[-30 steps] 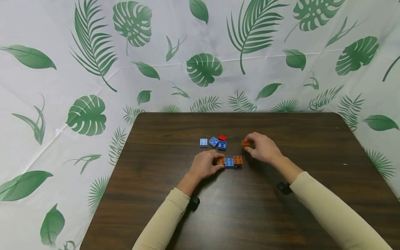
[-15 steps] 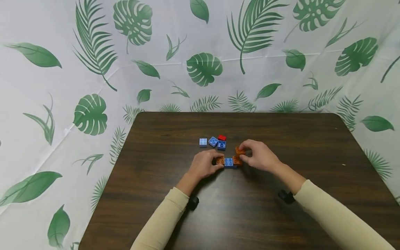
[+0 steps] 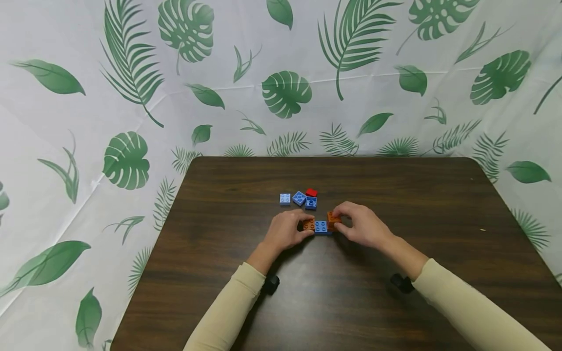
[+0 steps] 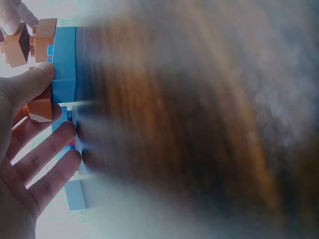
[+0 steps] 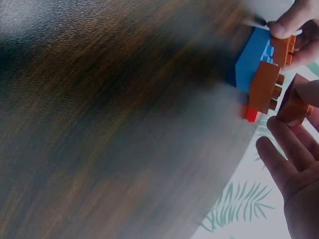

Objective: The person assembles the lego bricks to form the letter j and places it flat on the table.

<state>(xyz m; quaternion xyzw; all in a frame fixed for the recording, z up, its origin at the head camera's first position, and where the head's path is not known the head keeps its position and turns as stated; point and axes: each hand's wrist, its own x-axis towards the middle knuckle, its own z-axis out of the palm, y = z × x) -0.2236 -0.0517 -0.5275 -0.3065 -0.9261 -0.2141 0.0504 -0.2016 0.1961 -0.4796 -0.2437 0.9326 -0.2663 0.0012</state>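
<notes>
A blue toy building brick (image 3: 321,227) lies on the table with an orange brick on each end of its top. My left hand (image 3: 285,230) pinches the left orange brick (image 4: 40,105) between thumb and index finger, its other fingers spread. Between my right hand's (image 3: 362,224) thumb and fingers is another orange brick (image 5: 292,106), tilted a little. It hovers just over the studs of the right-hand orange brick (image 5: 265,87), with a small gap showing in the right wrist view. In the head view this lower brick is mostly hidden.
Behind the hands lie a pale blue brick (image 3: 285,199), a turned blue brick (image 3: 299,198), a blue brick with its hollow side up (image 3: 311,203) and a red brick (image 3: 311,192). The brown wooden table (image 3: 246,185) meets a leaf-patterned cloth (image 3: 246,112) at the back.
My right hand has carried its orange brick left and toward me, from the table at the right to above the blue brick's right end. The left hand has stayed in place.
</notes>
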